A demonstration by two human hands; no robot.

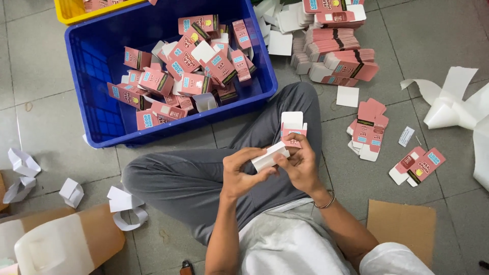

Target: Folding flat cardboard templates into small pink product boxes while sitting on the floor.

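Both hands meet at the centre of the view, above the crossed legs in grey trousers (204, 178). The left hand (239, 173) pinches a folded white paper insert (269, 156), its long axis running from 8 o'clock up to 2 o'clock; its lower end is hidden under the fingers. The right hand (301, 165) grips a small pink carton (293, 127), held upright with its open white flap pointing to 12 o'clock; the carton's lower half is covered by the fingers, so how far the insert enters it cannot be made out. At 11 o'clock sits a blue crate (91, 71) heaped with finished pink cartons. At 1 o'clock lie stacks of flat pink blanks (346, 63). A yellow bin (69, 12) is cut off at the top edge.
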